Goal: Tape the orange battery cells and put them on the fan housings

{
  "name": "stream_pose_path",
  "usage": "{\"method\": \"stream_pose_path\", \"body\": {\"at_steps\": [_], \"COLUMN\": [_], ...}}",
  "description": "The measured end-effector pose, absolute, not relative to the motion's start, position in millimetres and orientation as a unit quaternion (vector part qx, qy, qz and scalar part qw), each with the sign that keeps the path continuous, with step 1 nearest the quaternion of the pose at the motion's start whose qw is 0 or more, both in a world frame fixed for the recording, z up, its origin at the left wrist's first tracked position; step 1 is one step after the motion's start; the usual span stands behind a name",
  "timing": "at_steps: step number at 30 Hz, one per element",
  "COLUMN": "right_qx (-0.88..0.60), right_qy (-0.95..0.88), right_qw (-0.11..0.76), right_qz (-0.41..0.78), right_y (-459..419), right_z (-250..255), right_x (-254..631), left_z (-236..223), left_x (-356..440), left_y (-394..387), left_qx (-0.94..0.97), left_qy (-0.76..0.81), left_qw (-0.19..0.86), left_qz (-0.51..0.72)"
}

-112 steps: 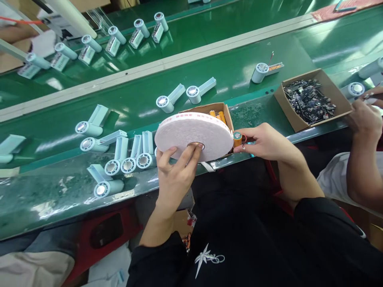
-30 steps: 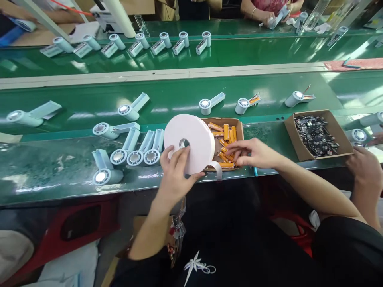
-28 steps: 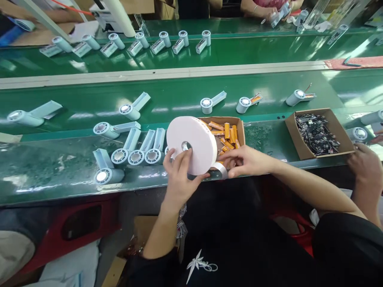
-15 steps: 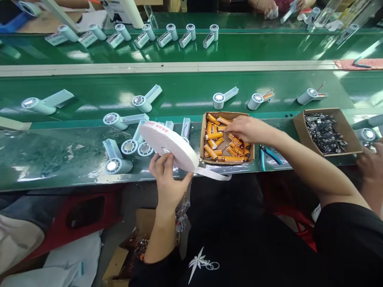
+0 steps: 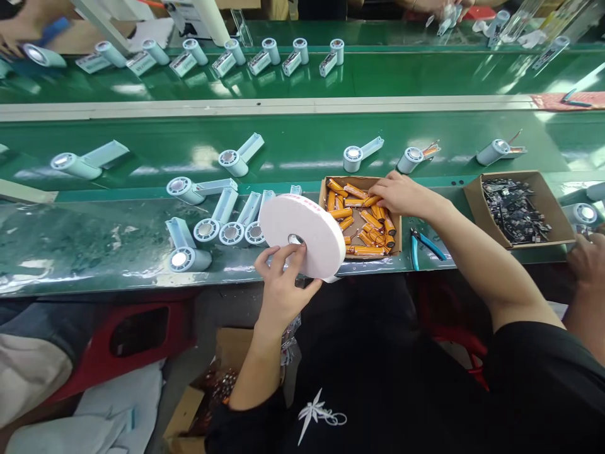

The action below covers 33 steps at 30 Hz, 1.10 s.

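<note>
My left hand (image 5: 282,289) grips a large white roll of foam tape (image 5: 302,234) at its lower edge, fingers by the centre hole, holding it tilted over the front edge of the bench. My right hand (image 5: 403,195) reaches into a small cardboard box (image 5: 322,208) filled with several orange cylindrical batteries (image 5: 363,221); its fingers are curled on one battery at the box's far side. Several pale blue fan housings (image 5: 222,221) lie just left of the roll.
Blue cutters (image 5: 423,243) lie right of the battery box. A second cardboard box of dark circuit boards (image 5: 515,208) stands further right, beside a co-worker's hand (image 5: 586,258). More fan housings (image 5: 363,151) ride the green belt; another row (image 5: 265,57) lies far back.
The roll has swung back upright and to the right in my left hand; its loose tail no longer trails out. My right hand stays in the battery box, shifted slightly right.
</note>
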State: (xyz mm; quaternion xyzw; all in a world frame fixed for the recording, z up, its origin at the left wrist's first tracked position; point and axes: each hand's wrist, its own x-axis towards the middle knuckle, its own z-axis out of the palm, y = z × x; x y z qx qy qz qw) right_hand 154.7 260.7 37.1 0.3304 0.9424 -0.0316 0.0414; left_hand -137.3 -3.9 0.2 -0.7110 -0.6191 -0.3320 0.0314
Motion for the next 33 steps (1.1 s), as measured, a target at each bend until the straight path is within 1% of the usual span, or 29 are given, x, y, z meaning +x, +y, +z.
{"method": "stream_pose_path", "body": {"at_steps": [2,3,4,5,7,8,9,10,11,15,18,20,22,24,25,27,30,31,33], "right_qx": [0.361,0.379,0.396,0.409,0.420,0.423,0.427,0.431,0.436,0.431,0.400,0.386,0.387,0.406,0.419,0.436,0.448,0.454,0.469], "right_qy": [0.928,0.917,0.898,0.868,0.773,0.720,0.676,0.645,0.626,0.603,0.580,0.574,0.584,0.598,0.600,0.585,0.519,0.499,0.492], "right_qw": [0.021,-0.018,-0.082,-0.164,-0.332,-0.398,-0.443,-0.465,-0.470,-0.430,-0.411,-0.384,-0.357,-0.354,-0.367,-0.429,-0.543,-0.564,-0.564], "right_qz": [-0.087,-0.126,-0.174,-0.230,-0.339,-0.379,-0.407,-0.427,-0.444,-0.516,-0.578,-0.612,-0.618,-0.594,-0.574,-0.532,-0.485,-0.476,-0.469], "right_y": [260,255,248,237,207,190,172,155,139,103,106,114,122,127,126,121,108,105,107], "right_z": [36,38,41,44,53,57,59,59,58,46,48,57,67,72,71,62,35,26,15], "right_x": [156,156,157,158,158,158,157,155,154,150,156,165,174,180,179,168,143,137,141], "left_z": [3,5,6,8,12,14,16,17,18,21,23,27,32,37,38,36,24,19,11], "left_x": [-133,-131,-129,-127,-123,-121,-118,-116,-114,-112,-114,-116,-117,-116,-115,-110,-92,-85,-70], "left_y": [-2,-1,-1,0,1,2,3,4,5,9,11,13,14,15,16,17,16,14,5], "left_qx": [-0.719,-0.721,-0.724,-0.728,-0.738,-0.741,-0.745,-0.747,-0.748,-0.764,-0.781,-0.788,-0.791,-0.789,-0.785,-0.774,-0.755,-0.750,-0.754], "left_qy": [-0.618,-0.617,-0.616,-0.613,-0.603,-0.599,-0.597,-0.597,-0.598,-0.586,-0.563,-0.558,-0.563,-0.575,-0.581,-0.593,-0.603,-0.604,-0.589], "left_qw": [0.039,0.047,0.055,0.063,0.080,0.086,0.089,0.089,0.087,0.085,0.099,0.100,0.088,0.055,0.039,0.025,0.060,0.073,0.087], "left_qz": [-0.317,-0.311,-0.304,-0.299,-0.293,-0.289,-0.285,-0.279,-0.273,-0.257,-0.251,-0.240,-0.223,-0.210,-0.209,-0.219,-0.250,-0.260,-0.278]}}
